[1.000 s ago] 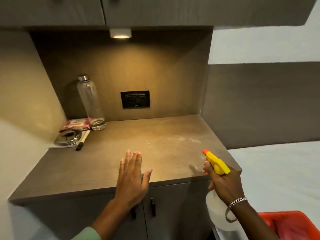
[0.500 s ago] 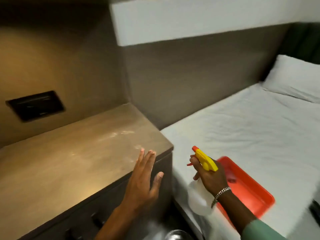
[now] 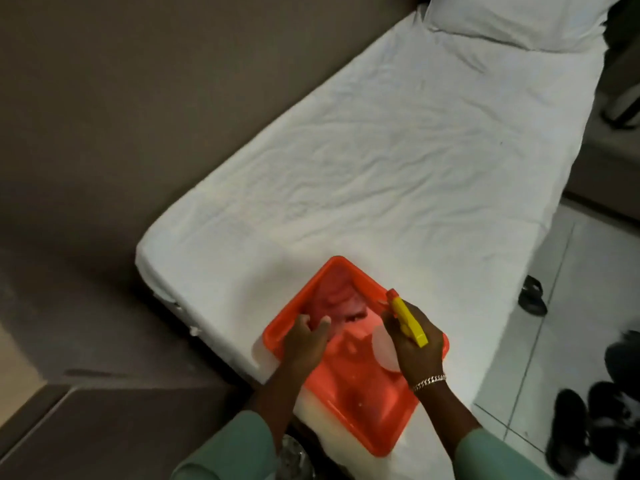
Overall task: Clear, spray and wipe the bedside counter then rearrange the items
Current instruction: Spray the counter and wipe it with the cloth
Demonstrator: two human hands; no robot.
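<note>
- The bed fills most of the view, its white sheet serving as a place to park the cleaning kit; the pillow sits at the far end
- The tabletop to be wiped shows only as a dim corner at lower left, well apart from both hands
- The orange tray rests on the bed's near corner, within easy reach
- A pink cloth, probably for wiping, lies bunched in the tray
- The left hand has its fingers curling onto the cloth, apparently gripping it, though blur leaves that unsure
- The right hand is clenched around the spray bottle, held over the tray
- Dark shoes clutter the floor at right, not in the way
</note>
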